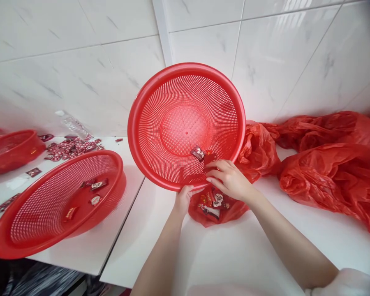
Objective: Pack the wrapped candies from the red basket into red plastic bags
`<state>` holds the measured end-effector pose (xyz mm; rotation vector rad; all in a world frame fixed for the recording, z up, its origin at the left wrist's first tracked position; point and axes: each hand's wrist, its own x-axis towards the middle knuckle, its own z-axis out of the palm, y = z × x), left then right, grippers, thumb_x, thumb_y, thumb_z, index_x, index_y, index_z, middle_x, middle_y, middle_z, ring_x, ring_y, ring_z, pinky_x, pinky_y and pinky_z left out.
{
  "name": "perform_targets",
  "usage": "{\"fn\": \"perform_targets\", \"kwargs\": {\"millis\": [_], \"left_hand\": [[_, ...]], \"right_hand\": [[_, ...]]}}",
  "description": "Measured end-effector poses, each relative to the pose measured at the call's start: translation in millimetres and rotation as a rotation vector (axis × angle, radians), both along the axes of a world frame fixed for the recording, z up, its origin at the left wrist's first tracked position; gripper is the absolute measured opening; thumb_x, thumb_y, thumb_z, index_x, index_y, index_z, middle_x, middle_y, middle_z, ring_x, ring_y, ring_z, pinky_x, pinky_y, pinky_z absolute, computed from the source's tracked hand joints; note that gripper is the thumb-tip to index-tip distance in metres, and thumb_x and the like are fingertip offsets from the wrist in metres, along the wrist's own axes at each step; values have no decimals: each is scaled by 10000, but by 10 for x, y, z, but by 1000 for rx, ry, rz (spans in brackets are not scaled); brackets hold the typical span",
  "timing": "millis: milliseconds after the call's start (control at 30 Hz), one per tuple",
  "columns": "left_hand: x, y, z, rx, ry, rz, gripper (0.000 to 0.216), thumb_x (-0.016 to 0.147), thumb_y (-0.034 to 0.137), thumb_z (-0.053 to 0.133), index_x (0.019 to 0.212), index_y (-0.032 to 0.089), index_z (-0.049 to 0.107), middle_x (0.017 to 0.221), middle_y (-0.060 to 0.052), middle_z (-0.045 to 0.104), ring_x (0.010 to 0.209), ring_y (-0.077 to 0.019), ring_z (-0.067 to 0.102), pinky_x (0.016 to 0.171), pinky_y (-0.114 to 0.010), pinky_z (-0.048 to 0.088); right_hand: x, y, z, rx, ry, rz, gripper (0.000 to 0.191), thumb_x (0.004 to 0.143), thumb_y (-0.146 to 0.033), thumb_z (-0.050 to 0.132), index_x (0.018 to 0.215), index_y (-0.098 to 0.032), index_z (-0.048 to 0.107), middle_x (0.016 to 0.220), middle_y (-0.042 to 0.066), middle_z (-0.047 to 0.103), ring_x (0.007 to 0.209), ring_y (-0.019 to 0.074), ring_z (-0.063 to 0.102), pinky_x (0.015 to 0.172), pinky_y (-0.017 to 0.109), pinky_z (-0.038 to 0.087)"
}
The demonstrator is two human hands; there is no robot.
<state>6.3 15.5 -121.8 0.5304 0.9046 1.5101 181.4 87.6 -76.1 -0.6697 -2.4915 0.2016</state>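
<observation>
Gripping the bottom rim of the tilted basket, the left hand is clenched on the plastic, thumb on the inner face, other fingers hidden behind the rim. The basket stands nearly on edge on the white table, open side toward the camera. The right hand lies just right of the left one, over the same stretch of rim, fingers half curled against the basket's lower inner wall. Cannot tell whether they pinch anything. Two candy packets sit on that wall, just above the fingertips, the nearer one touching or almost touching. Directly below the basket's rim, under the right hand, an open red bag holds more packets. Left of the basket, a second basket holds a few packets. Crumpled red bags lie to its right.
</observation>
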Motion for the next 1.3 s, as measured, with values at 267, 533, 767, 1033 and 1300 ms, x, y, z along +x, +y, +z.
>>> {"fn": "perform_targets", "kwargs": {"millis": [267, 533, 767, 1033, 1300], "left_hand": [[35, -8, -68, 24, 4, -57, 266, 635, 228, 599, 854, 144, 725, 930, -84, 751, 1131, -335, 608, 1027, -520, 425], [-25, 15, -45, 2, 5, 12, 316, 634, 224, 605, 912, 124, 719, 964, -93, 743, 1151, -344, 592, 1025, -526, 428], [-43, 38, -67, 22, -38, 20, 253, 651, 233, 583, 823, 102, 714, 925, -121, 744, 1162, -350, 583, 996, -512, 461], [-49, 30, -66, 14, -26, 16, 234, 657, 230, 580, 819, 120, 708, 952, -109, 742, 1170, -346, 578, 1003, -523, 452], [-24, 15, -61, 12, -22, 18, 254, 643, 208, 584, 852, 127, 705, 1000, -103, 735, 1191, -348, 562, 1007, -536, 445]], "right_hand": [[31, 52, -143, -49, -134, -28, 731, 830, -546, 611, 1408, -141, 419, 1406, 200, 483, 1332, 344, 413, 1126, 641, 150], [92, -7, 75, -358, 31, 56, 344, 979, -377, 441, 1258, -210, 555, 1040, 72, 703, 878, 193, 672, 782, 320, 521], [179, -17, 152, -321, 112, 13, 307, 978, -380, 435, 1157, -179, 584, 911, 73, 687, 792, 189, 641, 737, 311, 494], [148, -27, 140, -578, 401, 60, 253, 877, -362, 618, 1077, -208, 616, 953, 40, 688, 814, 170, 632, 764, 297, 487], [70, 107, 80, -1624, 901, 26, 344, 795, -519, 659, 775, -182, 598, 646, -2, 603, 545, 116, 545, 598, 265, 480]]}}
